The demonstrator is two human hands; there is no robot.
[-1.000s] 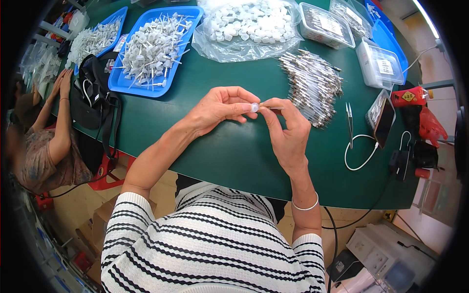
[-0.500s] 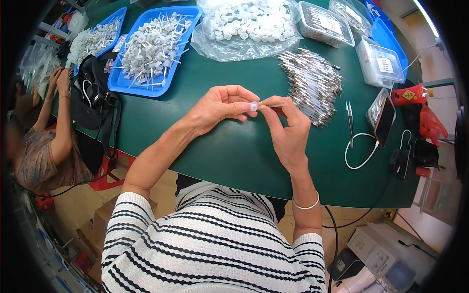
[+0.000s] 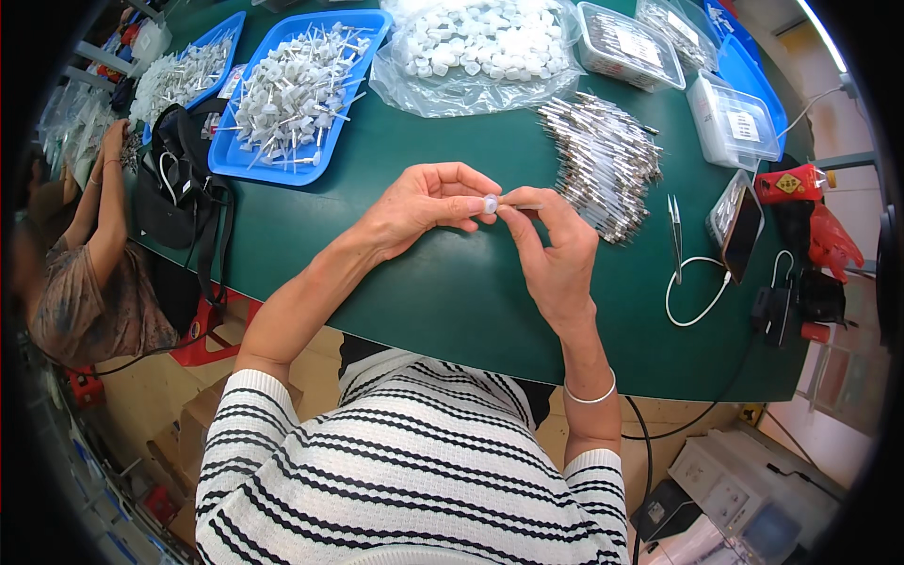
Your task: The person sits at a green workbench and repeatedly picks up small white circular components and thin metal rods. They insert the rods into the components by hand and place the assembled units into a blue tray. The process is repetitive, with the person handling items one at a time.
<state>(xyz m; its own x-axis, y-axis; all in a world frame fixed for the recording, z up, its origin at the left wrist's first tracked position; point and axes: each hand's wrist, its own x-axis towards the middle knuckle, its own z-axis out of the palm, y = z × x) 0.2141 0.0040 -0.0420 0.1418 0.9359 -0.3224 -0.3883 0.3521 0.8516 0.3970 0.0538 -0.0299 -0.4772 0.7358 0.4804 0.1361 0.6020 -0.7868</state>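
Above the green table, my left hand (image 3: 424, 202) pinches a small white plastic cap (image 3: 491, 204) between thumb and fingertips. My right hand (image 3: 557, 252) meets it from the other side, thumb and forefinger closed on a thin rod (image 3: 524, 205) whose end points at the cap. Fingers hide most of the rod, and I cannot tell how far it sits inside the cap. Just beyond my right hand lies a heap of thin white rods with metal ends (image 3: 607, 165). A clear bag of loose white caps (image 3: 480, 47) is spread out farther back.
Capped rods fill a blue tray (image 3: 218, 155) at the back left. Metal tweezers (image 3: 674, 235), a white cable (image 3: 686, 321), a phone (image 3: 742, 231) and clear plastic boxes (image 3: 730, 122) lie to the right. A black bag (image 3: 174, 202) hangs at the left edge beside another person (image 3: 94, 282).
My hands stay almost in place, with the cap and rod held together. At the left, the other person's hands and arms have shifted slightly.
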